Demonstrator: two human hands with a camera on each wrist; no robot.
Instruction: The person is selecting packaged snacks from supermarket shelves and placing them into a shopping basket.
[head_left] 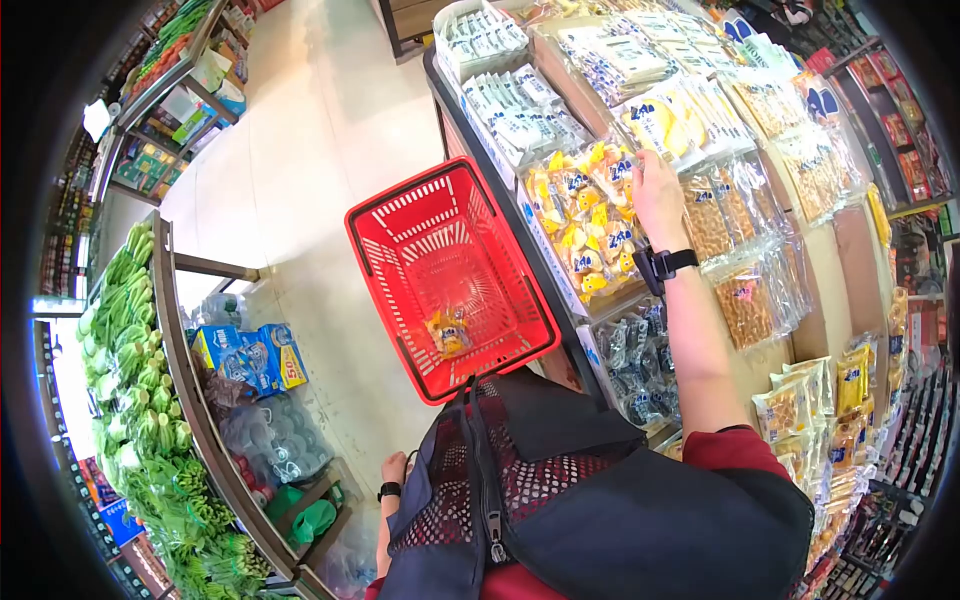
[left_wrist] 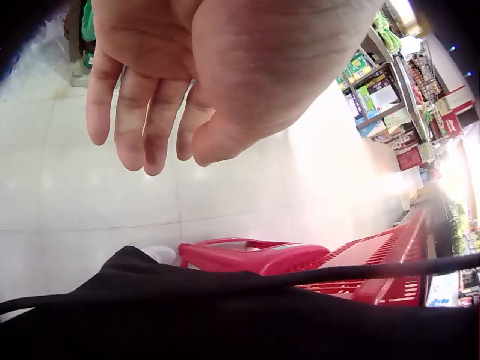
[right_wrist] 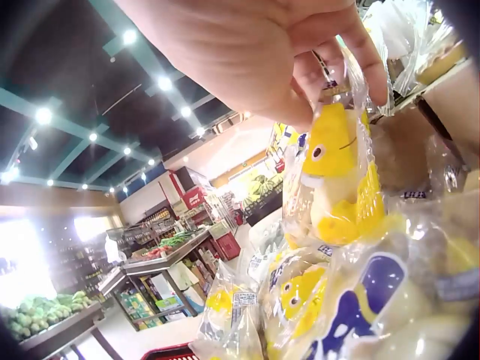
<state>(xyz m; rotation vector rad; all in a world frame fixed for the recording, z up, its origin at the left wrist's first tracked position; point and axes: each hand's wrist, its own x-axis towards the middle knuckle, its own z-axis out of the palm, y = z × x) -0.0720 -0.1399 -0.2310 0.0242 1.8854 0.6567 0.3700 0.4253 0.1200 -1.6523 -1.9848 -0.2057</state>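
My right hand [head_left: 658, 203] reaches over the snack display and pinches the top of a clear plastic packet [right_wrist: 337, 169] printed with a yellow cartoon animal. Its fingertips curl at the packet's upper edge in the right wrist view. Around it lie several similar yellow packets [head_left: 585, 215]. The left hand [left_wrist: 217, 67] hangs at my side with relaxed fingers and holds nothing. Below and left of the display is a red shopping basket [head_left: 372, 285], with one small yellow packet [head_left: 447, 334] inside it.
Trays of white-blue packets [head_left: 525, 110], flat packs of brown snacks [head_left: 745, 300] and dark wrapped packets [head_left: 635, 365] fill the display. A stand of green vegetables [head_left: 150, 400] is across the aisle, with blue boxes [head_left: 245, 355] and wrapped bottles [head_left: 280, 440] beneath.
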